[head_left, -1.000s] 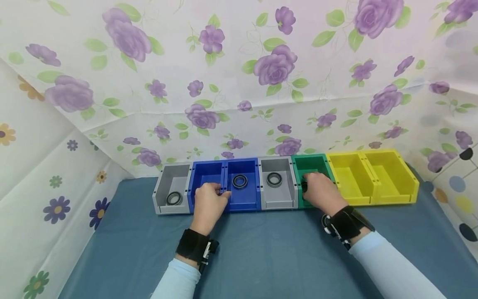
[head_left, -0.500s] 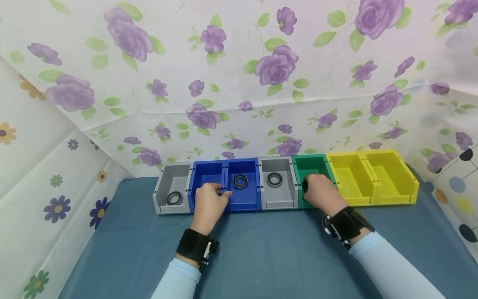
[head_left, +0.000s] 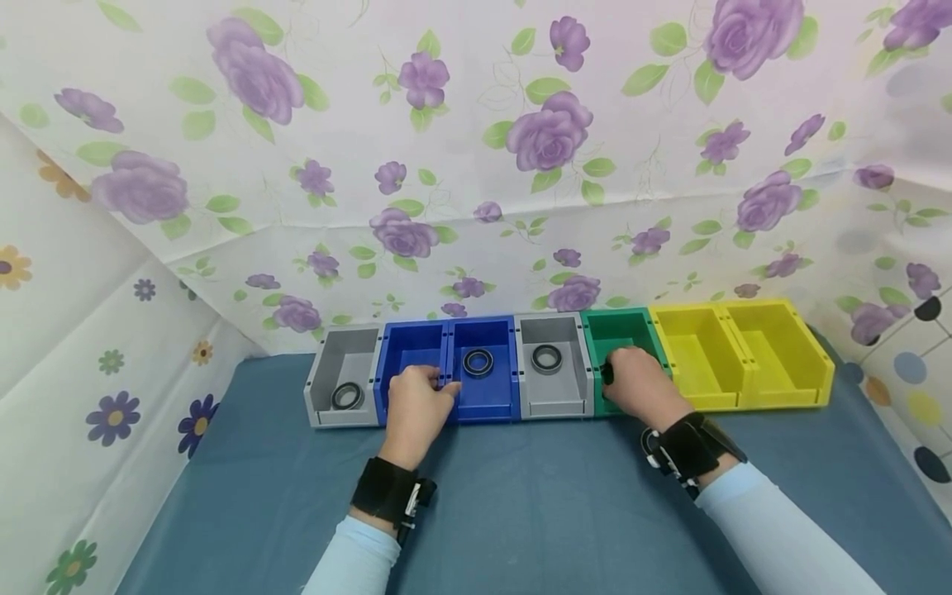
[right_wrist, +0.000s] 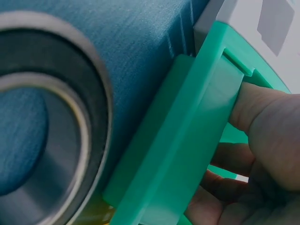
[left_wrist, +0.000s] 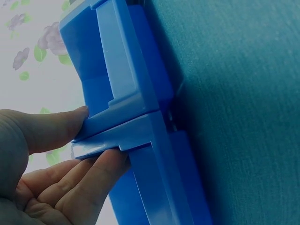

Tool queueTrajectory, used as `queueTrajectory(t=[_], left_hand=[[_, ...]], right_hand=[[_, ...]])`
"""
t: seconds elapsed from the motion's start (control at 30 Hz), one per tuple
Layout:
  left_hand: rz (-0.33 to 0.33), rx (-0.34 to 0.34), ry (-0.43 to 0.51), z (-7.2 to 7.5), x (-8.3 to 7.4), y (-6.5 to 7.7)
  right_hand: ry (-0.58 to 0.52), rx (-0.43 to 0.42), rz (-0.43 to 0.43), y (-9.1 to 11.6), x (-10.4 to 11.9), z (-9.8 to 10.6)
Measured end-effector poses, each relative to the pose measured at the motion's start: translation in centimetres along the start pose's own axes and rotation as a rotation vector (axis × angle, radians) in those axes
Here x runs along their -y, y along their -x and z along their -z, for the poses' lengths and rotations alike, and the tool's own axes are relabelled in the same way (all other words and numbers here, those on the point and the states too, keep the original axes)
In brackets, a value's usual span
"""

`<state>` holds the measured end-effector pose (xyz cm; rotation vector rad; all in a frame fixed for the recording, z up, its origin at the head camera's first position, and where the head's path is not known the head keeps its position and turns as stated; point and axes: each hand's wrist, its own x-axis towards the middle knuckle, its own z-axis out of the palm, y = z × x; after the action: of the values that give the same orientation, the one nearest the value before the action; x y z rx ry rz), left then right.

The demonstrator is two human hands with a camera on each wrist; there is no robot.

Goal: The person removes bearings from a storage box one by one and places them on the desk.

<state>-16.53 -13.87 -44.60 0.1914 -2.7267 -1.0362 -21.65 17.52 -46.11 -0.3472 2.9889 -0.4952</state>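
Note:
In the head view my left hand (head_left: 418, 409) is at the two blue bins. Its thumb and fingers pinch the paired walls (left_wrist: 115, 129) between them, as the left wrist view shows. My right hand (head_left: 641, 382) reaches into the green bin (head_left: 620, 324), fingers bent inside behind its front lip (left_wrist: 117, 51). A dark bearing (head_left: 607, 373) shows at these fingertips, mostly hidden by the hand. Another bearing (right_wrist: 96, 101) hangs near the right wrist strap and looms large in the right wrist view. Single bearings lie in the left grey bin (head_left: 347, 396), right blue bin (head_left: 478, 361) and middle grey bin (head_left: 547, 358).
Two yellow bins (head_left: 788, 397) end the row on the right. All bins stand side by side on a blue cloth (head_left: 513, 504), against a flowered backdrop (head_left: 476, 256). Black straps (head_left: 687, 450) circle both wrists.
Almost nothing moves. My left hand keeps its hold on the blue walls, and my right hand stays in the green bin with only a slight shift of the dark bearing at its fingertips.

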Motion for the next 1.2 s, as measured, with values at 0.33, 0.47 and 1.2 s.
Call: queueTrajectory(t=[0.33, 0.47, 1.2], left_hand=[[0.009, 0.009, 0.009, 0.0, -0.1, 0.1], [0.009, 0.007, 0.003, 0.0, -0.1, 0.1], [0.006, -0.007, 0.01, -0.1, 0.0, 0.1]], right_hand=[[0.031, -0.015, 0.025, 0.1, -0.4, -0.3], [0.014, -0.033, 0.034, 0.4, -0.5, -0.2], [-0.114, -0.25, 0.063, 2.7, -0.7, 1.9]])
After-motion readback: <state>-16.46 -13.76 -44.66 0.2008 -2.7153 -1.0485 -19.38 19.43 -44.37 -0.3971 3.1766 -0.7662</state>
